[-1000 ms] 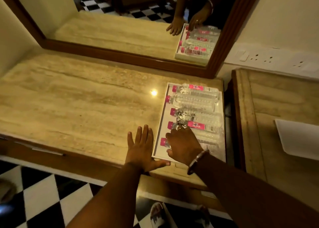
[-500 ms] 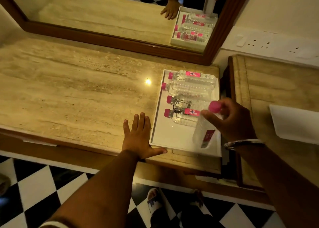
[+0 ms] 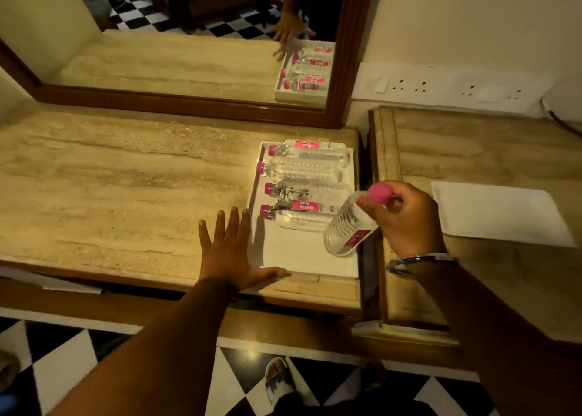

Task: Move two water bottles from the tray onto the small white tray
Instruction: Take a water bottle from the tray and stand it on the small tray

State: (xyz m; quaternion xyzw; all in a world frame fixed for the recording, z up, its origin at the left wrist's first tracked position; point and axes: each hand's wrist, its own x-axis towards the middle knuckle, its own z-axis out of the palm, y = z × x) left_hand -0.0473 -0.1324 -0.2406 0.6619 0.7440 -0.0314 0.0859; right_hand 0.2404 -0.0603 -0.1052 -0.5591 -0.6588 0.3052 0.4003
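Marble-patterned countertop point(image 3: 110, 188) runs below a wood-framed mirror point(image 3: 189, 59). Left hand point(image 3: 233, 251) lies flat on the countertop, fingers spread and gripping nothing, thumb against the near left corner of the white tray point(image 3: 302, 258). Four water bottles point(image 3: 305, 166) lie on their sides in the tray, pink caps pointing left. Right hand point(image 3: 406, 217) holds a fifth bottle point(image 3: 349, 226) by its neck, fingers closed around it, the bottle tilted above the tray's right edge. Small white tray point(image 3: 500, 214) rests on the adjacent counter point(image 3: 472, 151) to the right, bare.
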